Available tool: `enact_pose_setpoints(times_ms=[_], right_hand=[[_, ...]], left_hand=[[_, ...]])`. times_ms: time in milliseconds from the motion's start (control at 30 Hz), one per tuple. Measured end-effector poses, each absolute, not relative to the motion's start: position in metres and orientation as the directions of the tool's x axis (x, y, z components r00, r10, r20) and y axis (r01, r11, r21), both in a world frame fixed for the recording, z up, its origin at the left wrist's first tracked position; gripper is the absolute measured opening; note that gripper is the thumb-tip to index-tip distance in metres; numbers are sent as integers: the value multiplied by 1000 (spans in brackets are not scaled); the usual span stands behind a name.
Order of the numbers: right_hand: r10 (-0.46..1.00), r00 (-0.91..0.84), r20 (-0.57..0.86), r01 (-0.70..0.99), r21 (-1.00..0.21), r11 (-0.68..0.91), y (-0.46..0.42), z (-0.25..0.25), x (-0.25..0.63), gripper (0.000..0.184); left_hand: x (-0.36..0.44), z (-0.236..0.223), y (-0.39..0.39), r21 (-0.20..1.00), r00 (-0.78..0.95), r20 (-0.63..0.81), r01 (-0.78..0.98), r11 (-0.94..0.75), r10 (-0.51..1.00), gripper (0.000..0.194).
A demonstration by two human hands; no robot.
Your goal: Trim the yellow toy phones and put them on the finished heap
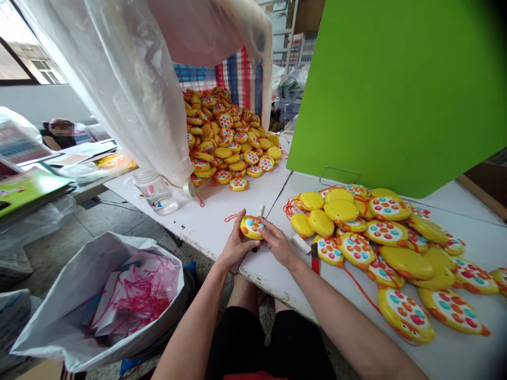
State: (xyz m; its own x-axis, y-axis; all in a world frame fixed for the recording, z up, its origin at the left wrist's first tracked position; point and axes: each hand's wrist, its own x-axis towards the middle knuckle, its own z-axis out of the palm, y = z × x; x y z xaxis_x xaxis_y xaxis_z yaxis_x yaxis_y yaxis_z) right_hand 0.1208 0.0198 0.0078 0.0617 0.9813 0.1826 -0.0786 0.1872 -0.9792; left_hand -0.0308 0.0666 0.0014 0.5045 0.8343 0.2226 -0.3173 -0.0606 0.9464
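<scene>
White tabletop (206, 219) is spreading beneath my hands on the near side of the green panel (388, 95), its front edge looking worn and chipped. To the left of the panel and nearer to me, I am holding one yellow toy (251, 227) close over that edge. My left hand (234, 249) is cupping its left end between thumb and fingers; my right hand (279, 244) is pinching the other end with the fingertips. Its dotted face is pointing up. As I am judging it, careful handling of this single piece is the step, so I should be letting the left hand bear it, pressing lightly with the right, and minding the orange cord (231, 217). A white stick (261, 210) is showing past my right fingers; whether they are touching it I cannot tell.

Low and far left of the panel, a white sack (47, 327) is holding pink cords (152, 295). Right in front of the panel, a spread of toys (341, 210) is lying, some plain side up, with a white block (301, 244) beside them. Left of the panel, a glass jar (154, 192) is leaning, and beyond it a big heap (229, 142) is rising under plastic sheeting (150, 89). Farthest left of the panel, a person (59, 134) is showing below a window (43, 68).
</scene>
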Motion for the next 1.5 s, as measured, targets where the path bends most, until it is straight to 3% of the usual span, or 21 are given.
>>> enact_pose_setpoints(times_ms=[100,233,300,467,567,733,833,900,1000,1133,1267,1500], right_hand=[[994,-28,107,-77,-992,105,16,14,117,68],[999,-23,37,-130,-991,34,15,15,111,51],[1000,-18,13,-180,-984,9,15,15,109,48],[999,-46,-9,-280,-960,-22,13,15,106,37],[1000,-26,2,-383,-924,-8,15,16,109,33],[974,210,81,-574,-797,190,25,34,148,30],[912,388,134,-691,-612,384,28,45,172,39],[925,365,105,-700,-624,347,27,42,171,44],[972,234,28,-572,-804,161,26,25,146,47],[991,133,36,-184,-981,60,25,3,112,34],[995,59,77,11,-997,77,25,-4,105,25],[996,36,79,54,-996,77,28,-4,107,24]], left_hand=[[-30,-1,68,962,426,224,-242,-129,877,101],[-31,3,67,969,245,241,-11,-246,939,53],[-31,7,67,961,188,249,73,-267,950,41],[-33,13,67,940,153,302,120,-321,941,45],[-31,13,68,959,101,259,90,-269,960,40],[-27,7,68,990,174,136,-67,-126,975,36],[-24,3,67,988,170,153,-47,-147,973,32],[-23,1,66,986,176,168,-12,-169,970,31],[-26,0,68,980,205,177,54,-191,963,31],[-36,10,98,875,302,262,327,-358,917,30],[-37,31,161,624,361,385,576,-528,850,30],[12,30,256,523,299,304,741,-421,904,61]])
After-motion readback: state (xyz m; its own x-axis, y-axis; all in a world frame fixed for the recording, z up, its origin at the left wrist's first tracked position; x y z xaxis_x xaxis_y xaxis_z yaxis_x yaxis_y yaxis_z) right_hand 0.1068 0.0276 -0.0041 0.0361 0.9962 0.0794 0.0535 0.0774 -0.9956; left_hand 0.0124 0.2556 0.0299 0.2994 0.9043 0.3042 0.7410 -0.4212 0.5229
